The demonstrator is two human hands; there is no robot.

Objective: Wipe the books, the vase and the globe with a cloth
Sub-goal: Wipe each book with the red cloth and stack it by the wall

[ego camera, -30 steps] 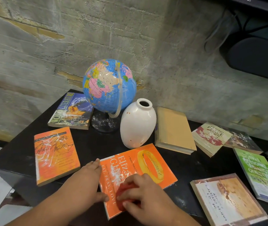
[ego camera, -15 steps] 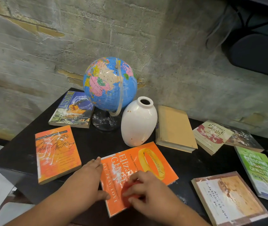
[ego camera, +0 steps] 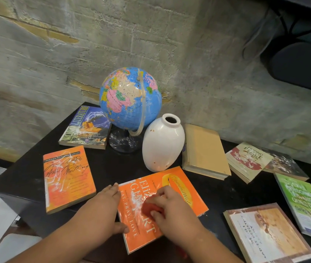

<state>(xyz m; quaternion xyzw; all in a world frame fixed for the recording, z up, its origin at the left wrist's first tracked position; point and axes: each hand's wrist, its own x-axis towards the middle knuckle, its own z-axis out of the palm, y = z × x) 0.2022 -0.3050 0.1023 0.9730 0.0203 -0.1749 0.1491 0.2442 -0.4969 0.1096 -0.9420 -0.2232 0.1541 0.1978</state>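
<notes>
Cloth [ego camera: 148, 208] on the orange book [ego camera: 137, 223].
Your right hand [ego camera: 171, 209] grips the cloth and presses it on the book, at the front of the tabletop [ego camera: 113, 164]. Your left hand [ego camera: 105, 207] lies flat, fingers straight, on the book's left edge. The vase [ego camera: 162, 145] and globe [ego camera: 130, 95] stand behind.

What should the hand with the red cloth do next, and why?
Probably the right hand should slide the red cloth leftward across the orange book: white smears show on that part, while the left hand presses its edge.
</notes>
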